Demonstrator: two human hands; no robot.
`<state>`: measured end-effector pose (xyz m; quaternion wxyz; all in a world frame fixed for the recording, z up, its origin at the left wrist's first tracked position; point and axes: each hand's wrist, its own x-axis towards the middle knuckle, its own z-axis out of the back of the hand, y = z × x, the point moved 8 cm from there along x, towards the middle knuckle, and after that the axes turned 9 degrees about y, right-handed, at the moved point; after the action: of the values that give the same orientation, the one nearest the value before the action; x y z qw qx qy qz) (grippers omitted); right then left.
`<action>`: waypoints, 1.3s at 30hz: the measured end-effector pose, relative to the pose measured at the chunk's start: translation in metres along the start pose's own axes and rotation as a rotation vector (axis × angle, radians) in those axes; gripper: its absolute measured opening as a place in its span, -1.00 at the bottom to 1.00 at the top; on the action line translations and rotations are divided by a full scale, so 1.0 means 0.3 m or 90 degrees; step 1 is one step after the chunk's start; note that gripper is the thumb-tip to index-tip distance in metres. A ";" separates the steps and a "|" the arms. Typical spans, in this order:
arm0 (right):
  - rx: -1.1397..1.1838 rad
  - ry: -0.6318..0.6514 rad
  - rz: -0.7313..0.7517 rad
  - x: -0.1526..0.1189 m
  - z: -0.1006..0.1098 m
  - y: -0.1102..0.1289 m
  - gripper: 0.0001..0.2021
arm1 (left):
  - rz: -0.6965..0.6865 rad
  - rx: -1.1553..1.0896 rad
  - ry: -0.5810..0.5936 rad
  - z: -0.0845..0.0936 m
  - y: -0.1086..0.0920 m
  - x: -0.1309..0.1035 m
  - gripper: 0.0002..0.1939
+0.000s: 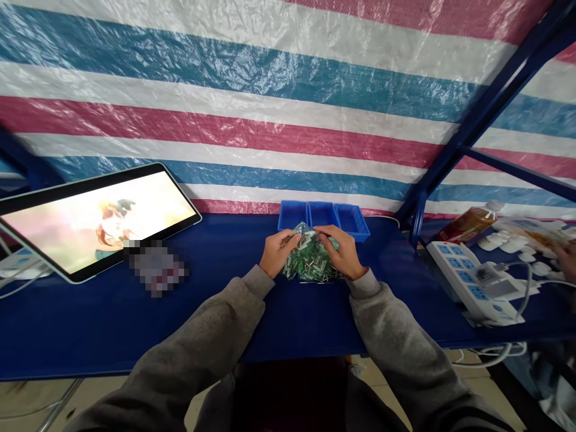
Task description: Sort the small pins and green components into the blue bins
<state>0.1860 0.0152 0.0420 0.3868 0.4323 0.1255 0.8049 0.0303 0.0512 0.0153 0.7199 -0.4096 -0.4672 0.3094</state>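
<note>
A clear plastic bag (302, 234) rises from a heap of green and silvery small parts (310, 264) on the blue table. My left hand (278, 252) is closed on the bag's left edge, thumb against fingers. On the other side my right hand (342, 251) pinches the bag's upper right part. Both sets of fingertips sit just above the heap, a short way apart. Right behind the bag stand three blue trays in a row: a left one (293, 211), a middle one (322, 212) and a right one (353, 218).
A lit screen (99, 222) leans at the left, with a pixelated item (157, 268) beside it. At right lie a white power strip (472, 282), a bottle (470, 222) and white parts (510, 242). Another person's hand (566, 261) shows at the right edge. A blue frame post (477, 114) slants upward.
</note>
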 end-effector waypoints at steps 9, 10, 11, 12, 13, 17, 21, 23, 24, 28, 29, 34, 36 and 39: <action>-0.034 -0.002 0.065 -0.004 -0.007 -0.002 -0.80 | 0.102 -0.141 0.074 -0.046 0.075 0.004 -0.59; -0.035 0.001 0.065 -0.003 -0.008 -0.002 -0.81 | 0.096 -0.136 0.070 -0.043 0.077 0.005 -0.56; -0.037 0.005 0.057 -0.003 -0.010 -0.004 -0.81 | 0.084 -0.130 0.061 -0.037 0.074 0.007 -0.56; -0.039 0.010 0.041 -0.002 -0.013 -0.009 -0.80 | 0.066 -0.121 0.049 -0.029 0.066 0.009 -0.56; -0.041 0.013 0.023 -0.002 -0.015 -0.017 -0.80 | 0.044 -0.108 0.040 -0.021 0.055 0.009 -0.55; -0.033 0.009 -0.041 -0.006 -0.020 -0.044 -0.76 | -0.012 -0.056 0.071 -0.024 0.019 0.004 -0.51; -0.015 0.000 -0.064 -0.008 -0.023 -0.044 -0.75 | -0.013 -0.023 0.072 -0.031 0.023 -0.006 -0.57; -0.007 0.010 -0.058 -0.008 -0.028 -0.033 -0.76 | -0.012 0.000 0.036 -0.021 0.027 -0.007 -0.62; -0.002 0.018 -0.054 -0.007 -0.031 -0.028 -0.76 | -0.011 0.003 0.022 -0.016 0.028 -0.007 -0.64; 0.035 0.034 -0.026 -0.008 -0.034 -0.016 -0.70 | 0.004 -0.036 0.012 -0.002 0.032 0.001 -0.67; 0.042 0.034 -0.009 -0.008 -0.034 -0.012 -0.67 | 0.012 -0.053 0.010 0.002 0.036 0.003 -0.67; 0.017 0.031 0.041 -0.009 -0.044 -0.004 -0.72 | 0.053 -0.142 0.031 -0.010 0.063 0.003 -0.51; -0.002 0.013 0.037 -0.009 -0.040 -0.006 -0.79 | 0.065 -0.146 0.047 -0.025 0.069 -0.002 -0.53; -0.015 0.001 0.031 -0.006 -0.032 -0.001 -0.82 | 0.055 -0.093 0.044 -0.028 0.057 -0.010 -0.65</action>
<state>0.1792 0.0154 0.0349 0.3720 0.4298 0.1058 0.8159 0.0358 0.0544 -0.0029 0.6896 -0.4914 -0.4454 0.2909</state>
